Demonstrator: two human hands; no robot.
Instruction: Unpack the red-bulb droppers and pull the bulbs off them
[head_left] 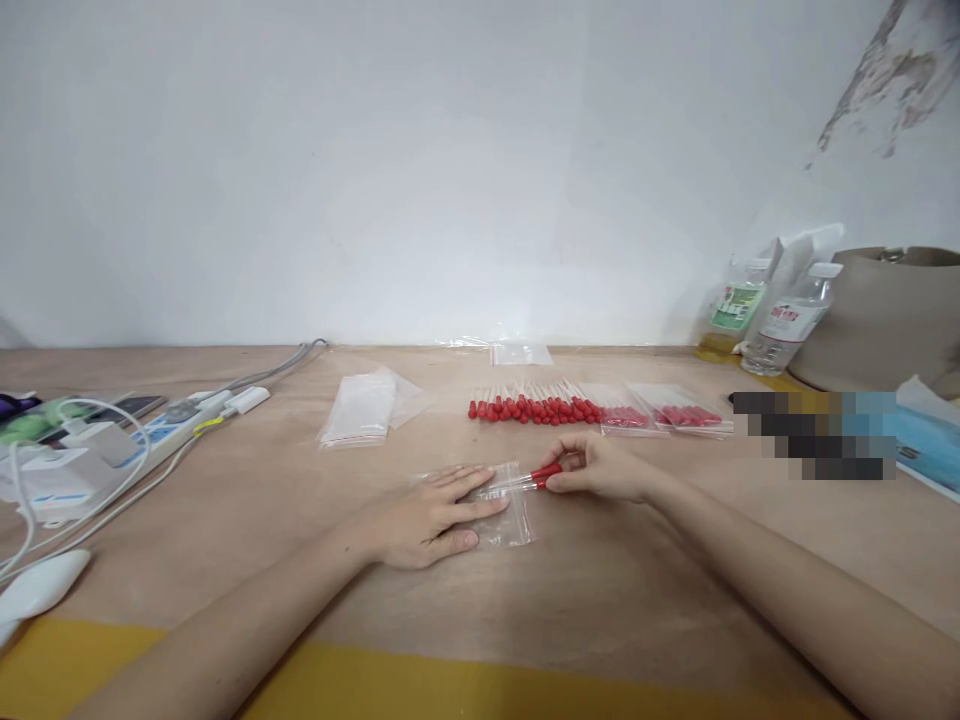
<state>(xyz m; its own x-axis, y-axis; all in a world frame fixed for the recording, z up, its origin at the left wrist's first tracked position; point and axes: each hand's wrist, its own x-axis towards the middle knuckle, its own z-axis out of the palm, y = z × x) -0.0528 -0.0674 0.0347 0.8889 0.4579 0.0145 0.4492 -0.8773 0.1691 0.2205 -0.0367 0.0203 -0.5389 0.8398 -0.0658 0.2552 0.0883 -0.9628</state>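
Observation:
My left hand (442,518) lies flat with its fingers spread, pressing a clear zip bag (517,525) against the table. At the bag's right end, my right hand (592,466) pinches a few thin sticks by their red ends (546,474). Their pale shafts point left and reach into or over the bag; which of the two I cannot tell. Behind my hands stretches a row of similar red-ended sticks (525,408), shafts toward the wall. Two filled bags (688,412) of them adjoin the row on its right. A stack of flat zip bags (358,408) sits to the left.
Another bag (523,354) lies by the wall. On the left are a power strip (161,430) with chargers and cables, and a white mouse-like object (46,583). Two plastic bottles (787,320), a grey-brown container (892,320) and a blue packet (926,440) occupy the right side.

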